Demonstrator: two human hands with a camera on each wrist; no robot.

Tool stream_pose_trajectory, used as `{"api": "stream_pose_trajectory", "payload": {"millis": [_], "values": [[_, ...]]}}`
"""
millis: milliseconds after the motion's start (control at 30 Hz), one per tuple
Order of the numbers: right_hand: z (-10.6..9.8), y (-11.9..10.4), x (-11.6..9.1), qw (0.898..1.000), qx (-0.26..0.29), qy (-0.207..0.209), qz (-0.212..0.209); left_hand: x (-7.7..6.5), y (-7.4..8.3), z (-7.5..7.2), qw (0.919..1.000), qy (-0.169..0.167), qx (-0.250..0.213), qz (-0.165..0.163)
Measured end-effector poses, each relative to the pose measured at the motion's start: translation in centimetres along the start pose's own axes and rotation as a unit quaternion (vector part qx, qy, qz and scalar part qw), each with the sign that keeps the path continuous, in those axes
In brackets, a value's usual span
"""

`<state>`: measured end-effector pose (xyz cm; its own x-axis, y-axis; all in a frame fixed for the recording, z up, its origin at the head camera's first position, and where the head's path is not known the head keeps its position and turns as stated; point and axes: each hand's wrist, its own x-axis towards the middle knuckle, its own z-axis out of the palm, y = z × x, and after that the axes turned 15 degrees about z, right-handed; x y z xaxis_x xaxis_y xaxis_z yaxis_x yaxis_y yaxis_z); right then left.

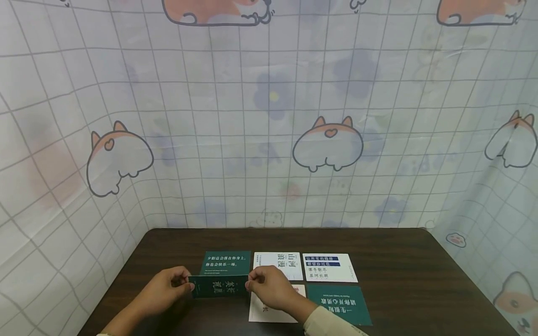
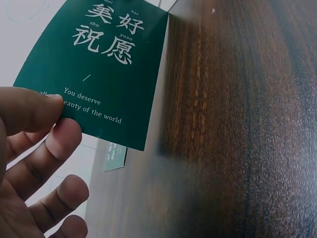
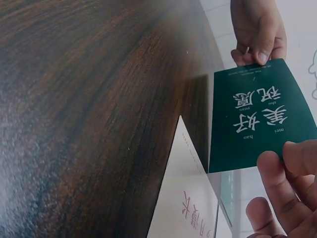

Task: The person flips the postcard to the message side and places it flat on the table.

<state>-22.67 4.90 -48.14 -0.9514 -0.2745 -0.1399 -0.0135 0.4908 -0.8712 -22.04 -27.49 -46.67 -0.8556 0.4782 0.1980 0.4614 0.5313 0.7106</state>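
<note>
A dark green card (image 1: 220, 286) with white lettering is held between both hands, tilted up with its printed face toward me. My left hand (image 1: 161, 290) pinches one short end between thumb and forefinger; its other fingers are loosely bent, as the left wrist view shows. At the opposite end, my right hand (image 1: 273, 290) pinches the card near a corner. In the head view it overlaps the lower part of another green card (image 1: 227, 261) lying behind it. Under my right hand lies a cream card (image 1: 265, 315) with reddish print, partly covered.
On the dark wooden table (image 1: 403, 280), a white card (image 1: 290, 266) lies at the back middle, with a blue-striped white card (image 1: 329, 268) right of it. A green card (image 1: 349, 305) lies in front of that one. A patterned curtain (image 1: 235, 140) surrounds the table.
</note>
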Motion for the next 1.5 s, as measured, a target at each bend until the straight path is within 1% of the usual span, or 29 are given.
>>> {"api": "stream_pose_trajectory", "payload": {"millis": [167,433,500,633,700,833,933,1100,1333,1500], "values": [[0.0,0.0,0.0,1.0,-0.004,0.003,0.001,0.0,-0.2,0.0,1.0,0.005,-0.001,0.006],[0.0,-0.2,-0.3,1.0,-0.01,0.009,-0.003,-0.2,-0.5,-0.1,0.9992,0.022,0.017,0.03],[0.0,-0.2,-0.4,1.0,-0.01,0.01,-0.002,-0.2,-0.5,-0.1,0.999,0.027,0.02,0.029],[0.1,-0.1,-0.4,1.0,-0.007,0.014,0.001,-0.3,-0.6,-0.1,0.9993,0.03,0.017,0.018],[0.2,0.0,-0.3,1.0,-0.01,0.019,0.002,-0.3,-0.8,-0.1,0.9995,0.027,0.012,0.012],[0.4,0.1,-0.2,1.0,-0.014,0.024,0.002,-0.5,-1.1,-0.2,0.9997,0.019,0.003,0.014],[0.5,0.2,-0.2,1.0,-0.011,0.017,0.006,-0.6,-1.2,-0.2,0.9998,0.017,-0.002,0.012],[0.6,0.4,-0.2,1.0,-0.011,0.006,0.007,-0.6,-1.0,-0.1,0.9998,0.019,-0.005,-0.002],[0.8,0.5,-0.3,1.0,-0.017,0.0,0.007,-0.7,-1.2,0.0,0.9997,0.006,-0.007,0.024],[1.1,0.6,-0.2,0.999,-0.036,-0.005,0.007,-0.8,-1.5,0.2,0.9995,-0.005,-0.01,0.029]]}}
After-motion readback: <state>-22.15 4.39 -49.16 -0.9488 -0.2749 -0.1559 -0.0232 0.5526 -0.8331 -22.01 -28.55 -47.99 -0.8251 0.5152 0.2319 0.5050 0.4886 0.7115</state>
